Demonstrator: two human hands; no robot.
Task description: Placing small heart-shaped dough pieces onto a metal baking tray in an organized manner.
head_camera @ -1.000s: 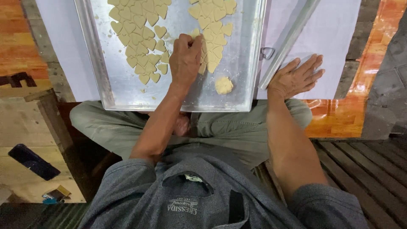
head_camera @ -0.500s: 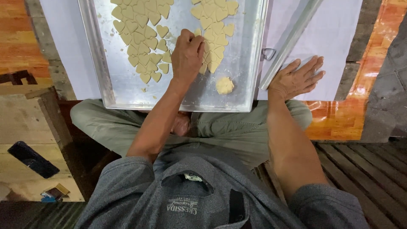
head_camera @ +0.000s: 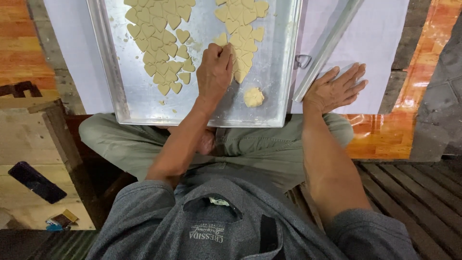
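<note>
I see my left hand [head_camera: 215,67] resting knuckles-up on the metal baking tray [head_camera: 276,72], its fingers curled and pinched together at the tips on a heart-shaped dough piece [head_camera: 221,39] at the lower left edge of the right cluster of hearts [head_camera: 243,29]. How firmly it grips that piece I cannot tell, since the fingers cover most of it. My right hand [head_camera: 336,89] lies flat and spread, palm down, on the white sheet [head_camera: 380,43] just right of the tray, holding nothing.

The tray's long axis runs away from me, its near rim sitting just above my crossed legs [head_camera: 255,144]. The hearts in the left cluster [head_camera: 161,45] mostly point toward me, packed edge to edge; the two clusters are separated by a bare strip of metal where my left hand sits. A small lump of dough [head_camera: 253,97] lies alone near the tray's front rim, just right of my left wrist.

A long metal rod [head_camera: 327,48] lies tilted on the sheet, its near end touching the tray's right rim beside my right hand. Bare tray remains along the near edge and the left side.
</note>
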